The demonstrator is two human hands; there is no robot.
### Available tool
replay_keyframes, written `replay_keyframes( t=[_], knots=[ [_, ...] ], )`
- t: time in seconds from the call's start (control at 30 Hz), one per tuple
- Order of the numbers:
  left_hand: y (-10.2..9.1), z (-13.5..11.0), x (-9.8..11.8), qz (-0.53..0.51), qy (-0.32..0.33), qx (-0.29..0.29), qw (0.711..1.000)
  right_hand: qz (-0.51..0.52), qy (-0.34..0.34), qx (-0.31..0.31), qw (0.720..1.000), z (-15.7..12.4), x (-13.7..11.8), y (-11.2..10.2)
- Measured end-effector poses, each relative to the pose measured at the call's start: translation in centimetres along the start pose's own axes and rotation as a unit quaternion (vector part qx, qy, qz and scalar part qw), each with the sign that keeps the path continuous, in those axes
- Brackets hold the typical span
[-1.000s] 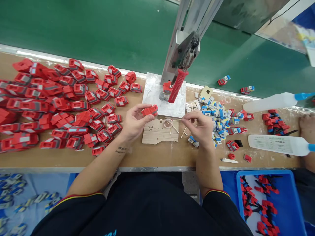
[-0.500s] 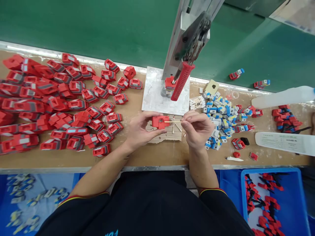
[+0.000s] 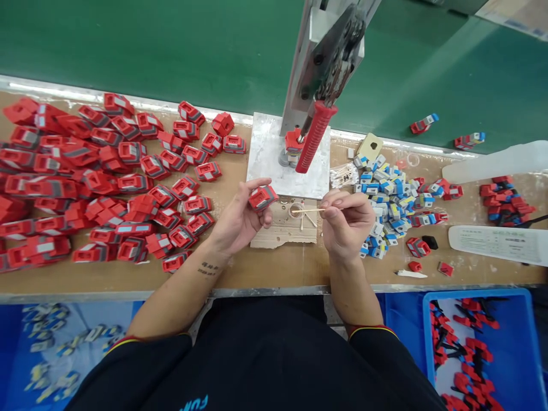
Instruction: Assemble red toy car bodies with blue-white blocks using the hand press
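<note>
My left hand (image 3: 240,220) is closed round a red plastic toy vehicle body (image 3: 262,197) with a grey stripe, tilted on the fingers. Between thumb and fingers of my right hand (image 3: 347,221) is a thin cotton swab (image 3: 309,210). Its tip points left, over a small round ring (image 3: 295,210) on a torn cardboard piece (image 3: 274,235). A few more swabs (image 3: 310,220) lie on that cardboard. Just behind it stands a lever press with a red handle (image 3: 315,137) on a pale metal plate (image 3: 268,154); a red part (image 3: 293,140) sits under the press.
Many red vehicle bodies (image 3: 128,182) cover the left of the bench. To the right lie a swab bundle (image 3: 343,175), a heap of blue-and-white parts (image 3: 387,202) and plastic bottles (image 3: 496,242). Blue bins with parts (image 3: 524,342) stand below the bench edge.
My left hand has turned the red body over and drawn it slightly left and up, away from the swab. The swab tip now sits apart from it, over the ring.
</note>
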State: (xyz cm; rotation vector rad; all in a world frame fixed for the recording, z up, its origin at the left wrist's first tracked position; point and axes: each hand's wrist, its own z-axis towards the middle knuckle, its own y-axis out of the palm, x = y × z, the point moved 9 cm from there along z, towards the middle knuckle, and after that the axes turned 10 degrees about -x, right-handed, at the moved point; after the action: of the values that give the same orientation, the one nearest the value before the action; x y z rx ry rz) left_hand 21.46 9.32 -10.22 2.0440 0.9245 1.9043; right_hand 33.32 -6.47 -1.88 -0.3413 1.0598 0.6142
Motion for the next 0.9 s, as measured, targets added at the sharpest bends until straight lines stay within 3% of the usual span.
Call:
replay_keyframes(
  t=[0.13, 0.33, 0.6, 0.9],
  knots=[
    [2.0, -0.7, 0.7, 0.126, -0.008, -0.061, 0.990, 0.058, -0.026, -0.009, 0.998, 0.0, 0.0, 0.3],
    [3.3, -1.4, 2.0, 0.326, 0.022, -0.059, 0.943, 0.037, -0.028, -0.035, 0.998, -0.3, -0.2, 1.5],
    [3.7, -1.5, 2.7, 0.381, 0.053, -0.064, 0.921, 0.038, -0.028, -0.071, 0.996, -0.7, -0.3, 2.6],
    [3.8, -1.6, 2.9, 0.384, 0.058, -0.064, 0.919, 0.034, -0.030, -0.090, 0.995, -0.6, -0.3, 2.9]
  ],
)
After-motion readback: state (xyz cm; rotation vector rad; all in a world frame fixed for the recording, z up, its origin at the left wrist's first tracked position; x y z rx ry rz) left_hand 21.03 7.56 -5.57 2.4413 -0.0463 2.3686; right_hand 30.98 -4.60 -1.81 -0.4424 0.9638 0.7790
